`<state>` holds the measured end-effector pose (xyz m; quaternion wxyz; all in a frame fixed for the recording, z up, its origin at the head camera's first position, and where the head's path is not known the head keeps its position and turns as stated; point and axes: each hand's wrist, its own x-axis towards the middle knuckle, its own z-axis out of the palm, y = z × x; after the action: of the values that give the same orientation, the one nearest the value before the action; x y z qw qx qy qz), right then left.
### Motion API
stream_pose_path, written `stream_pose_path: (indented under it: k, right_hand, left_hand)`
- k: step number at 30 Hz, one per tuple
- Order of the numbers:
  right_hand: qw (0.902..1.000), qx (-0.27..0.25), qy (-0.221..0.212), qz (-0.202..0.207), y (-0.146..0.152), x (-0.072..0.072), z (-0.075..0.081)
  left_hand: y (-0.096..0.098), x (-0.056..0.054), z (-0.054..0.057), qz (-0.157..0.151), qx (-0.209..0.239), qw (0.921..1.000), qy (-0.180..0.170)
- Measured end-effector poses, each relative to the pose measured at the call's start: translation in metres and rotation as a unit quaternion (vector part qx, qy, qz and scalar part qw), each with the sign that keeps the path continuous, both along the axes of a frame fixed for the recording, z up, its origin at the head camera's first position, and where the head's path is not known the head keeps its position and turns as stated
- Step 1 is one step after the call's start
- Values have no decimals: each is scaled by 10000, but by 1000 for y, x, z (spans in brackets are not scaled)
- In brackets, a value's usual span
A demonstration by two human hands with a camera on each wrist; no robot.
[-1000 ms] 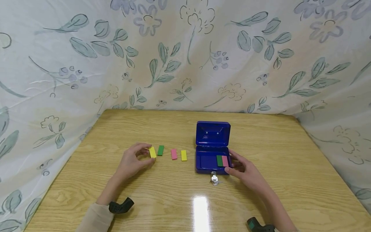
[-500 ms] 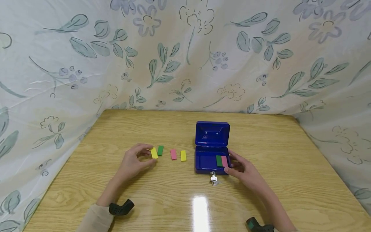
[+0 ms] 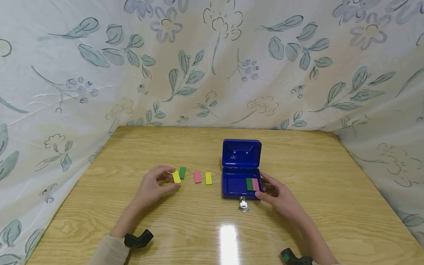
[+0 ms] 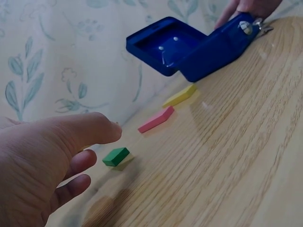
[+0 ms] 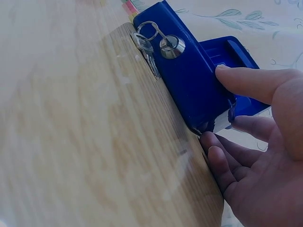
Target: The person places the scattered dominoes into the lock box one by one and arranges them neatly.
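My left hand [image 3: 150, 187] pinches a yellow block [image 3: 176, 176] between thumb and fingers, close beside a green block [image 3: 182, 173] on the table. In the left wrist view the thumb hides that held block. Farther right lie a pink block [image 3: 197, 177] and another yellow block [image 3: 208, 178]. A blue metal cash box [image 3: 233, 195] stands with its lid [image 3: 241, 154] up. Inside its right end are a green block [image 3: 249, 184] and a pink block [image 3: 255, 184], side by side. My right hand [image 3: 279, 197] grips the box's right end, thumb at the front rim.
Keys on a ring [image 5: 147, 45] hang from the lock [image 5: 172, 46] on the box's front. Wooden tabletop [image 3: 185, 228] spreads around the things, and a floral cloth [image 3: 212, 66] hangs behind and at both sides.
My left hand has shifted slightly to the right with the yellow block, closer to the green block. My right hand has stayed on the box. The view has drifted a little.
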<state>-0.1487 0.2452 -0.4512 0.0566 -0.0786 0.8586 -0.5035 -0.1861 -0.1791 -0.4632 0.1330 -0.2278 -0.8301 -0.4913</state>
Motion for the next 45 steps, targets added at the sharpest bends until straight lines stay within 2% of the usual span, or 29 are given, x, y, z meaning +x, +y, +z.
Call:
stream_pose_path:
  k: [5,17,29,45]
  right_hand:
    - [10000,-87,-7,26,1,-1,-1]
    - [10000,-67,-32,-42,0,-1,-2]
    - [9999,10,-46,-107,0,-1,-5]
    - [9999,-61,-76,-92,-1,0,-2]
  left_hand:
    - [0,1,0,-7,0,9999,-118]
    - [4,3,2,-97,-53,9999,-17]
    - [9,6,7,-26,-70,9999,-73]
    - [12,7,8,-44,-127,9999,-46]
